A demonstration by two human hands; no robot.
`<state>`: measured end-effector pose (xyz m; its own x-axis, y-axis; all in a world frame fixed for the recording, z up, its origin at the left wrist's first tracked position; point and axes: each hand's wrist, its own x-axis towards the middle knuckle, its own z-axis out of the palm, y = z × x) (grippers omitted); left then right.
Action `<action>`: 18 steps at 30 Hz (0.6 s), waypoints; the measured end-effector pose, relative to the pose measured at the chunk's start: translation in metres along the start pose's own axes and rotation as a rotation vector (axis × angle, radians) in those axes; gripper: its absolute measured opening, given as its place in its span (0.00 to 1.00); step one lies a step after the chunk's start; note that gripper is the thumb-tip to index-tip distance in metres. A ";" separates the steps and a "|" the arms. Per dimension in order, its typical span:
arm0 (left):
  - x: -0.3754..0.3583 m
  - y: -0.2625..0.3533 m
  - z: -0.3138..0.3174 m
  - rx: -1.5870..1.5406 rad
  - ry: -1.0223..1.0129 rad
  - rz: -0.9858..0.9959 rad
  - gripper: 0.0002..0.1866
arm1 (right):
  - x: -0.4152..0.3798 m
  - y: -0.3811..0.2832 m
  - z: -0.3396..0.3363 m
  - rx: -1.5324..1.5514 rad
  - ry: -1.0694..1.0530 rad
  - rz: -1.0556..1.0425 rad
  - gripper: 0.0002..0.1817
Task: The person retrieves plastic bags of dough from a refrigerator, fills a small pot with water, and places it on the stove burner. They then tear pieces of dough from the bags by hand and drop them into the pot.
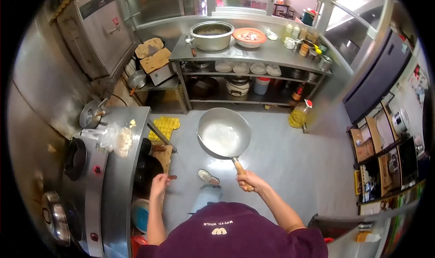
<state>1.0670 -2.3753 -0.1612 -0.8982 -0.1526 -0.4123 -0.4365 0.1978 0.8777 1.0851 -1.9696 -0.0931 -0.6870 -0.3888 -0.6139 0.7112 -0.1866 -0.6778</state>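
Note:
My right hand [252,182] is wrapped round the wooden handle of a big silver saucepan [223,133]. The saucepan is held out over the floor, its bare, shiny inside facing up. On the other side, my left hand [159,186] has its fingers curled together beside the steel counter. A short reddish-brown handle [172,177] sticks out just past those fingers; whether they grip it is hard to see. Below and left of that hand, a black wok [147,172] sits on the low shelf under the counter.
At left, a stove counter [118,185] bears a plastic bag [106,137] and pans. Ahead, a steel table [213,54] holds a large pot [211,36] and an orange basin [249,36]. An oil jug [299,114] stands on the floor near the table's right leg.

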 end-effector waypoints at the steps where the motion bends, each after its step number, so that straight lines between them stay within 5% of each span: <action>1: 0.026 0.027 -0.005 0.017 -0.002 0.011 0.12 | 0.021 -0.025 0.002 -0.022 -0.016 -0.009 0.06; 6: 0.198 0.146 -0.052 0.069 0.150 0.364 0.12 | 0.121 -0.143 0.020 -0.105 -0.116 -0.044 0.05; 12: 0.300 0.383 -0.084 0.297 0.287 0.874 0.13 | 0.213 -0.264 0.044 -0.136 -0.253 -0.043 0.05; 18: 0.382 0.536 -0.149 0.688 0.585 0.901 0.17 | 0.314 -0.368 0.067 -0.218 -0.381 0.009 0.07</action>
<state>0.4982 -2.4714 0.1881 -0.8095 -0.0707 0.5829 0.2182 0.8855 0.4103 0.6172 -2.0832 -0.0093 -0.5474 -0.7025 -0.4549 0.6409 -0.0023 -0.7677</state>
